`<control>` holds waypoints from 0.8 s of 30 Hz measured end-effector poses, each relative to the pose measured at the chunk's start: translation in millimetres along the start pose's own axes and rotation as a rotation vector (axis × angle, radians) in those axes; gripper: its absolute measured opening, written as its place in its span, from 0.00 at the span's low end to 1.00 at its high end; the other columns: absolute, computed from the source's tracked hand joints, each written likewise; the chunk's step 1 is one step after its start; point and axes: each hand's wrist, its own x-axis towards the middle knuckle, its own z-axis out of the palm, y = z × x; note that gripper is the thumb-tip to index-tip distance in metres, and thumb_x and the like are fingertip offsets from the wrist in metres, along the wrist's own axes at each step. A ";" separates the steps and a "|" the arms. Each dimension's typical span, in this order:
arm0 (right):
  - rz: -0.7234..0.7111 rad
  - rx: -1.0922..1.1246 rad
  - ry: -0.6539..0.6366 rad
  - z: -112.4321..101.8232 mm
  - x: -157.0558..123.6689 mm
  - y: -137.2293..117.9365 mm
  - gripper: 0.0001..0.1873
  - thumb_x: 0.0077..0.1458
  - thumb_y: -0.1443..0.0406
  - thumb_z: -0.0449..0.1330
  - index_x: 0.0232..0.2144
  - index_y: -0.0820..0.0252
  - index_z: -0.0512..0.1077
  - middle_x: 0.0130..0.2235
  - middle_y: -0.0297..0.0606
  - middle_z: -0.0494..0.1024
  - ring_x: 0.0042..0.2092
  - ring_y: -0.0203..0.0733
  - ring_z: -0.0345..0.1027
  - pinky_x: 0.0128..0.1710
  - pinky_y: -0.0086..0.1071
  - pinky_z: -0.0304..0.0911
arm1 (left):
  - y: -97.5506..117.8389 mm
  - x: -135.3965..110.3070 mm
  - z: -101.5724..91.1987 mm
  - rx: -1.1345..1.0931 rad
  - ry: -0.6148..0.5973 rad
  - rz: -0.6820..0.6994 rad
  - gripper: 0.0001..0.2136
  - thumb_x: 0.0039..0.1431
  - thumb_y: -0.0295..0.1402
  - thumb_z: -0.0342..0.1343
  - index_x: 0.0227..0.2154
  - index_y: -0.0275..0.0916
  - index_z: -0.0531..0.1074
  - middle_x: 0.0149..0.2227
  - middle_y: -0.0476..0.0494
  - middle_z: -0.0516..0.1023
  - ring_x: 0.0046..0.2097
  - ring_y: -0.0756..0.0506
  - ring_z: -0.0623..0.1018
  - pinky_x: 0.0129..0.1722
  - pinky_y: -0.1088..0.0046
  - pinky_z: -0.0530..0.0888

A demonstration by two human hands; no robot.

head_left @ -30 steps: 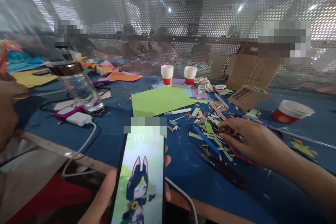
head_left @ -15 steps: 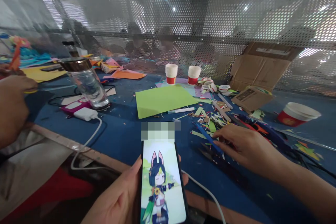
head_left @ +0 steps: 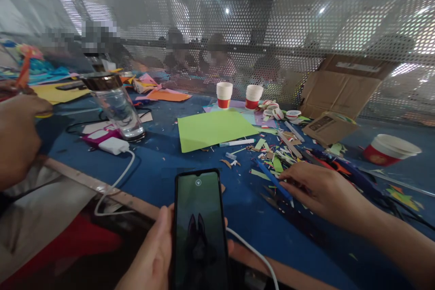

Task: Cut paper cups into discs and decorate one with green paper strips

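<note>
The head view showed, nearest of all, the left hand [head_left: 152,249] wrapped around a phone [head_left: 202,235], its fingers closed along both sides. The phone was held upright just short of the near edge of a blue table [head_left: 244,217], its screen dim, with a faint eared figure and a small round icon near the top. A white cable ran past its right side.

The right hand [head_left: 312,186] was at the table's near right part, palm down, its fingers half curled and their tips close to a blue pen-like stick [head_left: 273,181]; whether they gripped anything could not be told. A dark pointed tool [head_left: 272,200], partly blurred, lay just in front of that hand, toward the near edge. Paper scraps [head_left: 260,145] were strewn beyond its fingertips.

Toward the left edge, another person's hand [head_left: 20,131] reached in. Between it and the phone lay a purple device [head_left: 105,133] with a white plug [head_left: 115,146] against it, and a clear bottle [head_left: 118,108] stood just beyond.

Farther back, a green sheet [head_left: 215,129] lay flat near a white marker [head_left: 239,142]. Two stacks of paper cups [head_left: 224,95] stood behind the sheet, and an opened cardboard box [head_left: 340,90] leaned at the far right corner, before a perforated panel [head_left: 210,13].
</note>
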 end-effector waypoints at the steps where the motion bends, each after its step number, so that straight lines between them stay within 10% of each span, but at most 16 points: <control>1: -0.002 -0.001 0.001 0.4 -0.2 0.3 0.11 0.68 0.62 0.53 0.42 0.58 0.75 0.37 0.39 0.80 0.37 0.41 0.76 0.36 0.32 0.69 | 0.6 0.9 0.0 -0.003 -0.012 -0.004 0.24 0.68 0.43 0.52 0.64 0.44 0.68 0.45 0.37 0.85 0.49 0.32 0.84 0.55 0.48 0.76; 10: -0.015 -0.004 0.019 0.7 -1.3 1.4 0.11 0.68 0.62 0.54 0.41 0.59 0.75 0.35 0.39 0.80 0.35 0.41 0.76 0.34 0.32 0.69 | 6.3 9.5 -6.3 0.126 -0.113 0.039 0.31 0.62 0.35 0.56 0.68 0.43 0.59 0.48 0.36 0.84 0.48 0.30 0.83 0.52 0.44 0.76; 24: -0.024 -0.007 0.010 0.1 -2.6 2.4 0.11 0.68 0.62 0.54 0.40 0.59 0.75 0.36 0.40 0.80 0.36 0.42 0.76 0.35 0.34 0.70 | 7.6 -0.3 22.3 0.284 0.233 0.189 0.29 0.56 0.25 0.63 0.60 0.44 0.64 0.39 0.36 0.86 0.37 0.31 0.86 0.44 0.45 0.80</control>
